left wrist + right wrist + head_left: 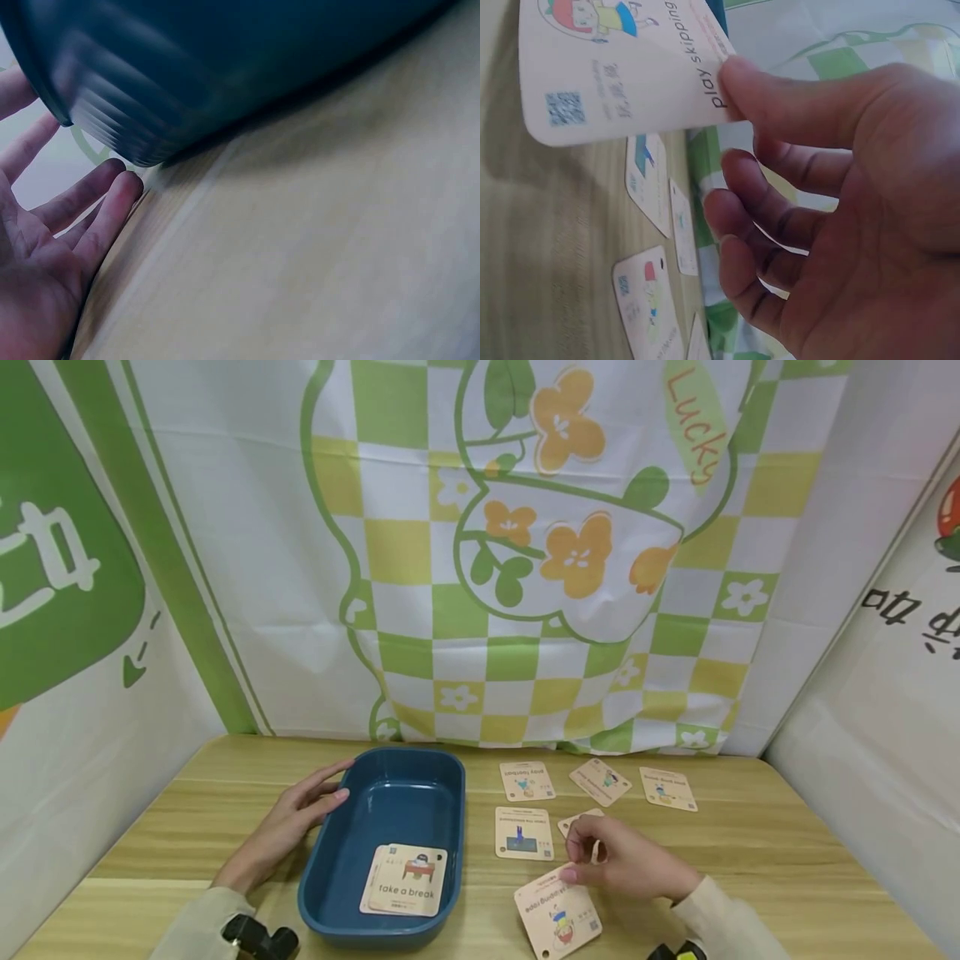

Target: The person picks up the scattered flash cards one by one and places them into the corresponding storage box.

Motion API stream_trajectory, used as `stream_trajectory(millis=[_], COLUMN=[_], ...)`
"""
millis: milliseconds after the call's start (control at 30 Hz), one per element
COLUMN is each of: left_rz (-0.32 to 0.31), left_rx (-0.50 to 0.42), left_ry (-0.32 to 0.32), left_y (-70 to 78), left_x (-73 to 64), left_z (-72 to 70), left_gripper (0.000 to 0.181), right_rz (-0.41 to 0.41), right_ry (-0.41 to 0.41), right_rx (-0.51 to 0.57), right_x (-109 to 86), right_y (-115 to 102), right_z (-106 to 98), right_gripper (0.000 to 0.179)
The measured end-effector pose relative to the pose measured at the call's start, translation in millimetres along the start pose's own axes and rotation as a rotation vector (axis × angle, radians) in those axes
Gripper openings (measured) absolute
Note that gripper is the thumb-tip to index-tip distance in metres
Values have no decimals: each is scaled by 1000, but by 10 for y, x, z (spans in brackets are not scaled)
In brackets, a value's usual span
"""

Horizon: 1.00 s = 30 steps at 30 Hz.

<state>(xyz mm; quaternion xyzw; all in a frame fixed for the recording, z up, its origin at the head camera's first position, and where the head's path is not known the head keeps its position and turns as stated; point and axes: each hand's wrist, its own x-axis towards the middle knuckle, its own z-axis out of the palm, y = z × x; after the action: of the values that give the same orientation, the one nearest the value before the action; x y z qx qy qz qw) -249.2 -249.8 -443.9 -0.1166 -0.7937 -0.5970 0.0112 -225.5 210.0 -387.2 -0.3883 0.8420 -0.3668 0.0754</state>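
Note:
My right hand (626,860) pinches a square picture card (558,914) by its edge, between thumb and fingers. Its print includes "skipping rope" and a child's drawing; the right wrist view shows the card (622,67) lifted above the table, the other fingers loosely bent. At the left rim of a blue oblong tray (397,937) rests my left hand (292,822), fingers fairly straight and spread in the left wrist view. Inside the tray's near end lies a small stack of cards (405,881), the top one reading "take a break".
Beyond the right hand, several cards lie face up: a football card (527,781), a tilted card (600,782), a ping-pong card (668,789) and a blackboard card (524,833). The right hand partly covers another card (573,823). Printed cloth (517,677) hangs behind the wooden table (187,810).

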Motion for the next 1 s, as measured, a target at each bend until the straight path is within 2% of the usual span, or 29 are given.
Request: stream_trajectory(millis=[267,500,767,1000], left_rz=[16,4,6,-2], left_rx=[-1,-4,-4,-2], left_ry=[-7,-9,-7,-5], left_y=[-13,-16,-20,-11], left_x=[-3,3,-5,-1], left_z=[-3,-15,-15,-6], left_gripper=[54,55,55,55], right_rz=[-62,-86,-76,-20], right_ry=[-19,7,130,312], right_rx=[-31,-41,-23,51], right_x=[-18,-3,45,133], right_y=[18,-5,-96,-204], right_z=[-51,-47,1,102], right_gripper=[17,13,12,11])
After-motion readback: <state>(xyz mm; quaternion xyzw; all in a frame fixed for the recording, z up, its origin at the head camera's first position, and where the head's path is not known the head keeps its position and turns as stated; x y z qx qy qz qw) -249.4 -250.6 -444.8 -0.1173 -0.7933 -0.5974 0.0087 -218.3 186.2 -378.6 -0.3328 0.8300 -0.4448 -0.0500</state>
